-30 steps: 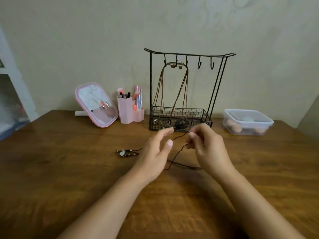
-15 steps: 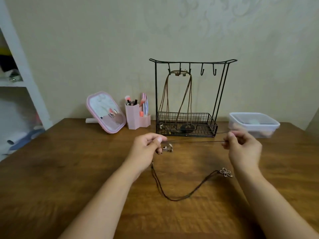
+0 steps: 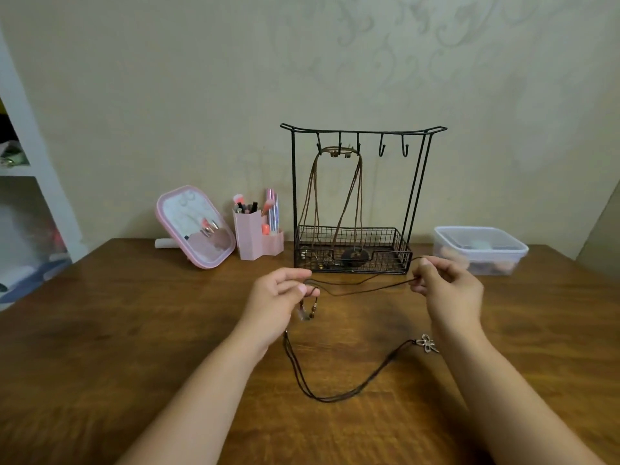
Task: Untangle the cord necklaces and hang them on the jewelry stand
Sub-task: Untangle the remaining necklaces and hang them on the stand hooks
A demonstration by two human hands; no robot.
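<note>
A dark cord necklace stretches in the air between my two hands, in front of the black wire jewelry stand. My left hand pinches its left end, with small beads dangling just below the fingers. My right hand pinches the right end. A long loop of cord sags down onto the wooden table, and a silver flower pendant lies on it under my right wrist. Brown cord necklaces hang from the stand's left hooks; the two right hooks are bare.
A pink tilted mirror and a pink brush holder stand left of the stand. A clear lidded plastic box sits to its right. White shelves rise at the far left edge. The wall is close behind the stand.
My hands went from close together to far apart and lifted the necklace off the table, pulling the cord out between them. The pendant came into view at the right; the cord now sags slightly.
</note>
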